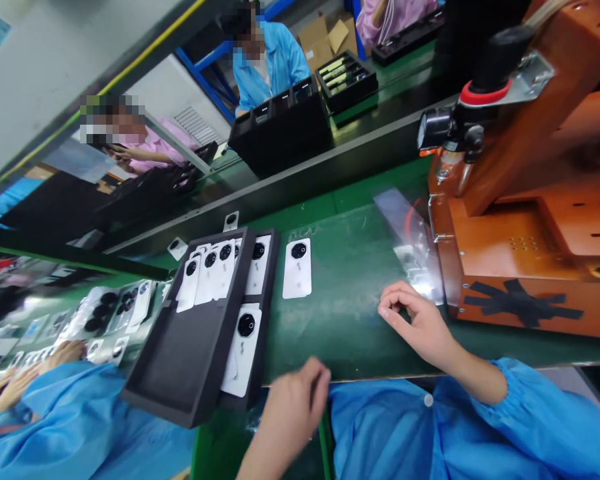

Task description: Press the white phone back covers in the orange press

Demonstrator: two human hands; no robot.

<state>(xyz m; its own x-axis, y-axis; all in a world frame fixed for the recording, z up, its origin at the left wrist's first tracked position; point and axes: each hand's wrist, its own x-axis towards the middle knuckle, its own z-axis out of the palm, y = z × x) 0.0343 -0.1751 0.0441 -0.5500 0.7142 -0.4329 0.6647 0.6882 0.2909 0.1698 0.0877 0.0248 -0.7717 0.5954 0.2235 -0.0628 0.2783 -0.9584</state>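
My right hand hovers over the green bench, its thumb and index tip pinched together; whatever lies between them, if anything, is too small to make out. Lower down, at the bench's front edge, my left hand has its fingers curled in, with their inner side hidden. A white phone back panel with a round black camera window lies flat between the trays and my right hand. Left of it, a black foam tray rests tilted on a second tray. Similar white panels are in both trays.
An orange press machine with a pressure gauge stands at the right, clear film beside it. A co-worker's blue sleeve is close at the left. Black trays and other people are across the bench.
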